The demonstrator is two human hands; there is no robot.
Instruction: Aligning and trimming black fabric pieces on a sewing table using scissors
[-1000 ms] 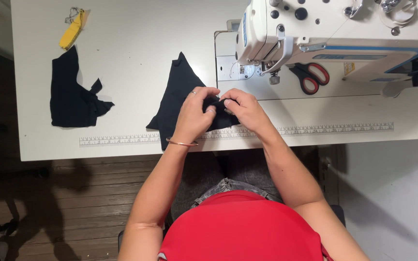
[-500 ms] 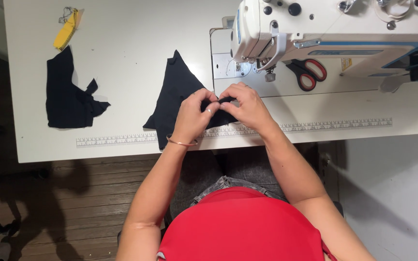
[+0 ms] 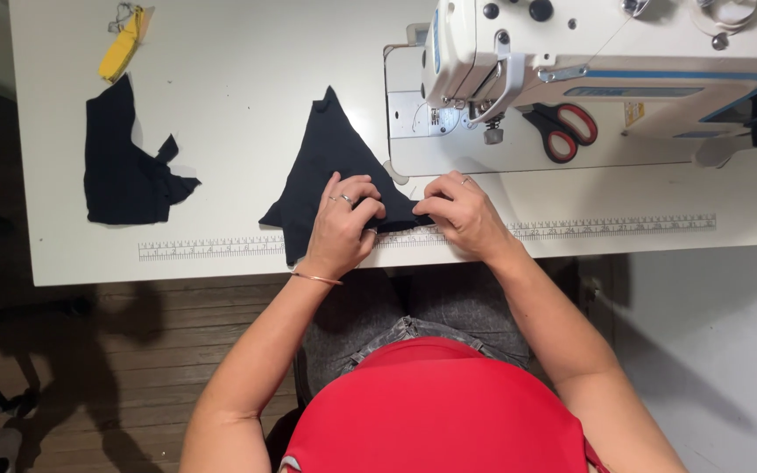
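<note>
i see both hands down on the black fabric piece [image 3: 326, 166], which lies on the white table [image 3: 247, 105] just left of the sewing machine [image 3: 606, 61]. the cloth is roughly triangular: its point aims at the far side of the table, and its wide edge runs left to right along the near edge, over the printed ruler strip [image 3: 571, 229]. so its long axis runs near to far, while the edge being handled runs across, between the two hands.

the left hand [image 3: 343, 223] rests on the near right part of the cloth with the fingers curled, thumb and fingertips pinched on a fold of it. the right hand [image 3: 462, 210] sits just to the right, fingers bent and closed on the cloth's narrow right corner; how tight the pinch is i cannot tell, as the knuckles hide the tips. the hands are near each other but not touching, with a short span of dark cloth between them.

the machine's needle area [image 3: 484, 105] lies farther away and to the right of the held corner, so the right hand is the nearer one to it. the red-handled scissors [image 3: 562, 131] lie on the machine bed beyond it. a second dark cloth piece [image 3: 124, 171] and a yellow clip [image 3: 123, 48] sit well apart at the far left.
</note>
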